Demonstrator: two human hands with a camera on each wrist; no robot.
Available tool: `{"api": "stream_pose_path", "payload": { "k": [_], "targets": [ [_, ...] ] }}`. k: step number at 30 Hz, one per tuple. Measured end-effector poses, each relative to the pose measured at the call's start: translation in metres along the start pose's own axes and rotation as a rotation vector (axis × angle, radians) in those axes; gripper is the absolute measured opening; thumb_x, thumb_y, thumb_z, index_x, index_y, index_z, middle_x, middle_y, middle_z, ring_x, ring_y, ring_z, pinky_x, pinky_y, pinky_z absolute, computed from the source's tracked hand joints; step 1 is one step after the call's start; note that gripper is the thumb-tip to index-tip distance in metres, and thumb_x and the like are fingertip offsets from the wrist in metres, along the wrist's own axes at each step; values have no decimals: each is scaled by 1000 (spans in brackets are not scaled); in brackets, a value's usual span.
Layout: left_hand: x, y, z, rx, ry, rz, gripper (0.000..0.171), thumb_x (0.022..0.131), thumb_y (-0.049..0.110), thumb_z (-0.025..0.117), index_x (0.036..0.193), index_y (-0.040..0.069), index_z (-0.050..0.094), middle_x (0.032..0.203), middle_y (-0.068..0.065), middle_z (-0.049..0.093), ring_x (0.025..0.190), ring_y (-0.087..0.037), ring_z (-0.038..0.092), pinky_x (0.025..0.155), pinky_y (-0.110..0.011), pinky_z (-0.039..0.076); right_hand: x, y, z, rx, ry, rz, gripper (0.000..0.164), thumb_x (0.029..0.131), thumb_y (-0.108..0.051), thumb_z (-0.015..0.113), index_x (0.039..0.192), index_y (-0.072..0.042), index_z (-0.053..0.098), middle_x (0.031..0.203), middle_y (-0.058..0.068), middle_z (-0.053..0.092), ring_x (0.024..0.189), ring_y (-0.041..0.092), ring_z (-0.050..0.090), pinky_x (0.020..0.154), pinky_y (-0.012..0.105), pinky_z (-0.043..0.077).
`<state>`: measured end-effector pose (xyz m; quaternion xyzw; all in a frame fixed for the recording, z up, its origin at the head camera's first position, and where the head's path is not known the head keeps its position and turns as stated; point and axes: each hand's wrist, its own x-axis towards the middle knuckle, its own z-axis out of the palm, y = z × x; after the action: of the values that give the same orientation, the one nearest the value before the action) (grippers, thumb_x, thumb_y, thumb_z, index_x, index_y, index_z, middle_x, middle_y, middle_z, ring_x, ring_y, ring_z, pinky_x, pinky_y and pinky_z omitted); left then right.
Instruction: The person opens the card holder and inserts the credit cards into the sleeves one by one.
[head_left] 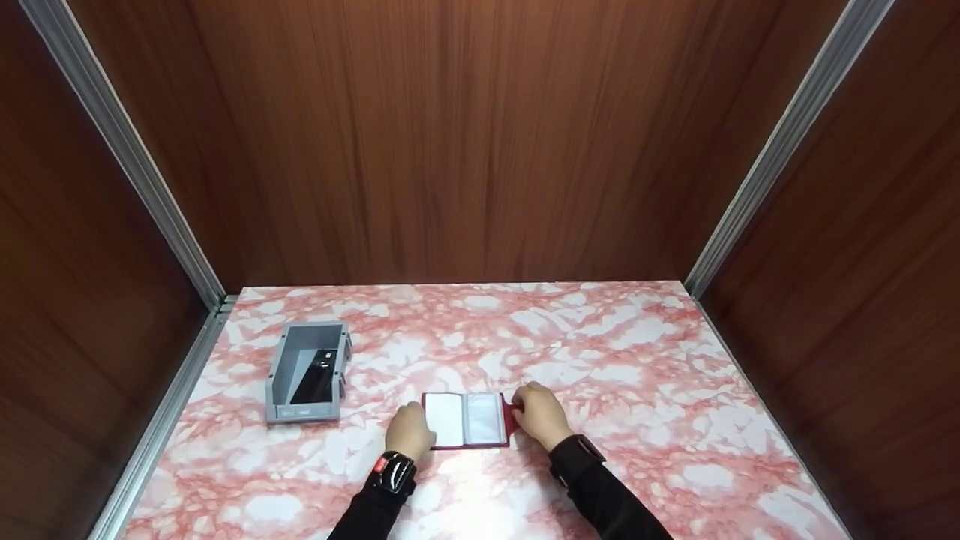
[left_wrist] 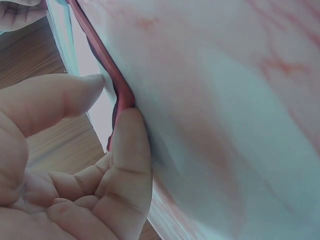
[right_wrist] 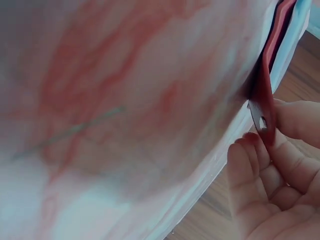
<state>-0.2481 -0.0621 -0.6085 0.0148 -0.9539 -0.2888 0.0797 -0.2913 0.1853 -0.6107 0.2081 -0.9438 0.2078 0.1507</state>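
Note:
A small red card holder (head_left: 484,418) lies spread on the table, with a white page on its left half and clear plastic sleeves on its right. My left hand (head_left: 411,431) pinches its left edge; in the left wrist view the thumb is over the white page and a finger is at the red cover (left_wrist: 112,75) from below. On the other side, my right hand (head_left: 541,414) holds the red closing strap (right_wrist: 267,112) between thumb and fingers. A snap shows on that strap in the right wrist view.
A grey plastic bin (head_left: 304,412) stands to the left on the pink-and-white marbled table (head_left: 637,360), with a dark, shiny object (head_left: 319,379) inside. Brown wood-grain panels (head_left: 450,150) with metal corner rails (head_left: 787,135) enclose the back and both sides.

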Motion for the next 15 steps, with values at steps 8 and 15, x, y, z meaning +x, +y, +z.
{"api": "stream_pose_path", "payload": {
  "k": [8, 15],
  "targets": [
    [2, 1, -1, 32, -15, 5, 36, 66, 0, 80, 93, -12, 59, 84, -22, 62, 82, -40, 63, 80, -49, 52, 8, -8, 5, 7, 41, -70, 15, 75, -2, 81, 85, -3, 71, 83, 6, 61, 78, 28, 59, 73, 38, 49],
    [2, -1, 0, 35, -15, 11, 33, 66, -2, 78, 92, -12, 60, 85, -23, 62, 83, -41, 63, 79, -50, 52, 14, -10, 12, -12, 65, -102, 14, 74, -3, 81, 82, -4, 70, 80, 5, 60, 74, 27, 56, 69, 37, 48]
  ]
}}
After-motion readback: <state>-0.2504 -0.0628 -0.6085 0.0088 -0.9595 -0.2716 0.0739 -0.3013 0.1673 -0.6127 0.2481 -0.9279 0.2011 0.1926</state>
